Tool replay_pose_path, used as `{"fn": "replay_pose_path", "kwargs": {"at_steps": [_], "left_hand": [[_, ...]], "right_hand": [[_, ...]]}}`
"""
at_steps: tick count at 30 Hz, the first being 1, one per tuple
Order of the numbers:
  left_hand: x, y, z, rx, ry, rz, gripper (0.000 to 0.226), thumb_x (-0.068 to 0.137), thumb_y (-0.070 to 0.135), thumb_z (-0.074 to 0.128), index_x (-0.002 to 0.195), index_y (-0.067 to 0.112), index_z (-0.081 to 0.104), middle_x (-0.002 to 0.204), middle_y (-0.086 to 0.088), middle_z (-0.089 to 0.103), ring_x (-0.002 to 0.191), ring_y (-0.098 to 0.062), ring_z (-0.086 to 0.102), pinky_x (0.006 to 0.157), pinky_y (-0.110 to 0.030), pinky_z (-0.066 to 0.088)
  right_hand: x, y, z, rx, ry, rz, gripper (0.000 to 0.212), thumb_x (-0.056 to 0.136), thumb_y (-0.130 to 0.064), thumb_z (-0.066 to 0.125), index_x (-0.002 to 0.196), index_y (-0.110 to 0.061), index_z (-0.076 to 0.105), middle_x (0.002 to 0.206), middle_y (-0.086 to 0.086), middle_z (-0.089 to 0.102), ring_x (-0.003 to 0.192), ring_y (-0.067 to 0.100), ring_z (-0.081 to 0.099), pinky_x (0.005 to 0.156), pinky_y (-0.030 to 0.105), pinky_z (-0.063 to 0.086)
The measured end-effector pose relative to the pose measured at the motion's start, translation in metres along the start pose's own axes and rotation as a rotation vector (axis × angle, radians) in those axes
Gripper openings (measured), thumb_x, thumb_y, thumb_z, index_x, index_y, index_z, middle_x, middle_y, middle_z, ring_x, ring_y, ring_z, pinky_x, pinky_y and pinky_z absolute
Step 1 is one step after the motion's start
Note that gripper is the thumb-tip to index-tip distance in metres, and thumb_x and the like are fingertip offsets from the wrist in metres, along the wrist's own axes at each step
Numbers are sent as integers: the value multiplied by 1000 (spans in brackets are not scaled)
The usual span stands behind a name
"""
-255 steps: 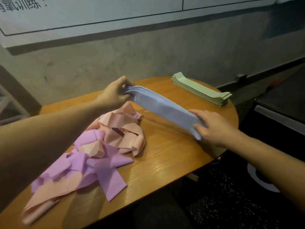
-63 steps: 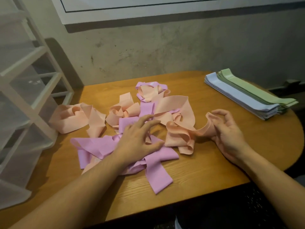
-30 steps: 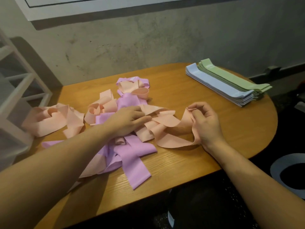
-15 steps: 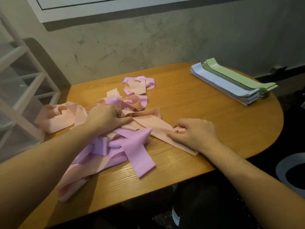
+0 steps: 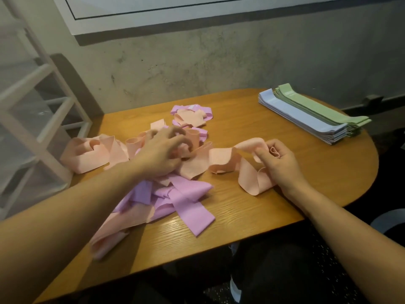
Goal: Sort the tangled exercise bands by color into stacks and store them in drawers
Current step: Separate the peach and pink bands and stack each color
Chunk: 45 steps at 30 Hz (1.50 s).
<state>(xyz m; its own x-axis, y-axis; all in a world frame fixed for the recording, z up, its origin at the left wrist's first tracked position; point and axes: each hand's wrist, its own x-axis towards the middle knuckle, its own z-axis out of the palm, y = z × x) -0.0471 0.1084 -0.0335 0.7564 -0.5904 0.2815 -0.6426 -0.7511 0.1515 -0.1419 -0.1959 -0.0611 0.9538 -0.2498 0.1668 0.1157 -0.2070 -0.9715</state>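
Pinching one soft peach fabric band [image 5: 230, 163] in the right hand [image 5: 279, 162], with the left hand [image 5: 162, 153] pressing curled fingers into the tangled peach-and-lilac heap [image 5: 166, 185] on the oval wooden bench [image 5: 252, 218]. Likely risking, if pulling hard, dragging snagged lilac loops along or sweeping loose bands off the near edge. Also risking reaching the flat blue stack [image 5: 300, 117] and green stack [image 5: 317, 109] far right.

A wooden table [image 5: 252, 216] stands against a stained grey wall [image 5: 219, 62] below a white board [image 5: 153, 9].

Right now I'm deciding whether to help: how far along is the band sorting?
Blue stack and green stack look finished. Right hand grips a peach band; left hand works the peach-and-purple tangle. Left: sorting those, then the drawers.
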Motion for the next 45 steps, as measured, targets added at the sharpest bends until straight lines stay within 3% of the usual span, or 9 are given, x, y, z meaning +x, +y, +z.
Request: {"fn": "replay_pose_path", "kwargs": {"at_steps": [4, 8, 14, 17, 21, 26, 30, 37, 45], "left_hand": [[10, 40, -8, -91, -5, 112, 46, 83, 45, 36, 115, 29, 66, 140, 13, 54, 134, -6, 43, 107, -39, 21], [17, 74, -12, -311, -86, 124, 49, 93, 46, 64, 136, 25, 54, 146, 9, 50, 130, -6, 46, 110, -29, 36], [23, 130, -1, -393, -45, 79, 81, 81, 60, 72, 149, 33, 39, 151, 13, 46, 130, 0, 40, 121, -51, 23], [28, 154, 1, -461, 4, 47, 62, 84, 54, 72, 138, 35, 47, 137, 16, 57, 130, -1, 47, 123, -52, 6], [32, 172, -2, -685, 33, 23, 14, 94, 30, 69, 107, 29, 64, 100, 15, 66, 100, -5, 61, 100, -34, 47], [34, 179, -10, -825, 77, -86, 17, 103, 23, 56, 104, 12, 68, 94, 6, 66, 84, -3, 59, 75, -20, 46], [33, 180, -17, -923, 90, -178, 22, 105, 21, 50, 106, 4, 64, 96, -4, 66, 82, -4, 55, 75, -21, 45], [27, 186, -28, -1042, 99, -230, 17, 106, 21, 46, 101, 26, 62, 92, 9, 66, 85, -4, 59, 76, -26, 46], [32, 211, -47, -1231, 185, -197, 17, 103, 37, 46, 109, 28, 59, 103, 2, 69, 96, -14, 64, 81, -36, 54]], "right_hand": [[-5, -6, -1, -50, -83, 8, 17, 91, -26, 72, 99, -14, 64, 96, 7, 67, 79, 10, 60, 66, 27, 48], [-6, -24, -3, -49, -61, -25, 15, 92, -26, 70, 102, -17, 63, 91, -2, 64, 73, 2, 59, 62, 18, 47], [-5, -63, -9, -72, -105, 0, 25, 103, -45, 43, 116, -25, 52, 101, -8, 56, 85, -1, 57, 66, 15, 46], [-6, -78, -12, -55, -119, -13, 38, 106, -46, 31, 111, -17, 56, 89, -12, 56, 74, -9, 59, 66, 13, 43], [-6, -91, -21, 16, -145, -37, 45, 108, -44, 21, 107, -20, 59, 89, -17, 48, 83, -1, 49, 80, 26, 39], [-6, -103, -35, 103, -163, -36, 9, 104, -15, 45, 106, -18, 53, 90, -3, 50, 84, 11, 47, 76, 31, 39], [-9, -109, -42, 204, -202, -36, 41, 93, 10, 52, 119, -21, 53, 98, 1, 61, 94, 17, 57, 81, 36, 47], [-16, -125, -57, 340, -228, -22, 29, 95, -7, 62, 124, -10, 63, 108, 8, 73, 102, 22, 70, 80, 34, 60], [-21, -143, -64, 245, -152, -123, 8, 91, -13, 70, 98, -16, 67, 85, 2, 72, 77, 18, 68, 64, 32, 58]]}}
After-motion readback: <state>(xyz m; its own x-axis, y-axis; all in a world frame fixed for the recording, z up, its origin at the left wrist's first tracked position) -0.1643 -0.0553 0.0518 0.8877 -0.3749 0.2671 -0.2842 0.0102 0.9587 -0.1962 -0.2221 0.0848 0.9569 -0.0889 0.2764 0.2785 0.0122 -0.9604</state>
